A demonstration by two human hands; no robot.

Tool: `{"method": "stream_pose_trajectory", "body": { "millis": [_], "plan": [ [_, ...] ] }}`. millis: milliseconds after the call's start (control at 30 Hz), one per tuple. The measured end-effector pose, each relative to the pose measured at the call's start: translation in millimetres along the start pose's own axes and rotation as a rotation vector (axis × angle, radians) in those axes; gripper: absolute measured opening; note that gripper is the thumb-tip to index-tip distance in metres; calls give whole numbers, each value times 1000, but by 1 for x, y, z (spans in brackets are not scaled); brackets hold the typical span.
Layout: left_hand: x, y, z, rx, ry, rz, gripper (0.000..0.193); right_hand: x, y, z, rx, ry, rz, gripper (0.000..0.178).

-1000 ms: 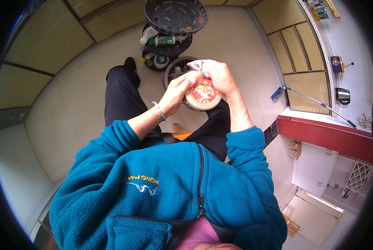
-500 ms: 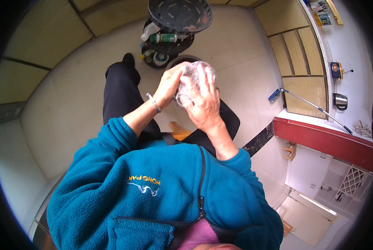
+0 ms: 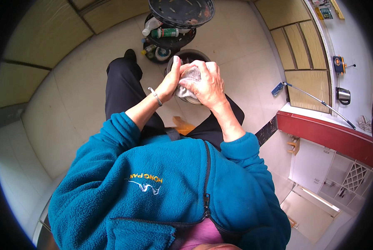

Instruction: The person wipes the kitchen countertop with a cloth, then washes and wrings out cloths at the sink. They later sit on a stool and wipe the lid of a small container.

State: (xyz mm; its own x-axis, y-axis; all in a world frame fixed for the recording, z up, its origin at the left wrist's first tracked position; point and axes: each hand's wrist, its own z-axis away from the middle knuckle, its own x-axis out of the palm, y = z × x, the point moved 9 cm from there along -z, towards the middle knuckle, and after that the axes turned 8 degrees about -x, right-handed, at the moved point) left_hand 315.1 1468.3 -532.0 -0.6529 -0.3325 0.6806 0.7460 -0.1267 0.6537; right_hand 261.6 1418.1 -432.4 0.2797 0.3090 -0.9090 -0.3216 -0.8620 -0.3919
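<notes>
A bunched greyish-white cloth [image 3: 190,76] is squeezed between my two hands, in front of my knees. My left hand [image 3: 169,83], a pale bracelet on its wrist, presses on the cloth's left side with the thumb up; its other fingers are partly hidden. From the right, my right hand [image 3: 210,86] curls its fingers over the top of the cloth. Below both hands stands a round bucket [image 3: 196,53] with a dark inside. The hands cover much of it, so its contents cannot be made out.
Beyond the bucket stands a black tiered rack [image 3: 182,41] with bottles, including a green bottle [image 3: 165,32], under a black round basket [image 3: 182,11]. A blue-headed mop [image 3: 316,100] leans at the right against a counter with a kettle [image 3: 343,96]. A yellow-orange stool [image 3: 183,126] shows between my legs.
The cloth, spread between my hands before, is now bunched smaller. My right fingers have curled over it and my left thumb has risen. More of the bucket's rim shows.
</notes>
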Motion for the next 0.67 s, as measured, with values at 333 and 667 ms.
{"method": "stream_pose_trajectory", "body": {
  "millis": [333,667],
  "plan": [
    [24,15,10,130,-42,-213,49,-9,54,-17,130,187,25,30],
    [0,20,5,213,53,95,47,-36,121,19,316,582,-1408,30]
  ]
}}
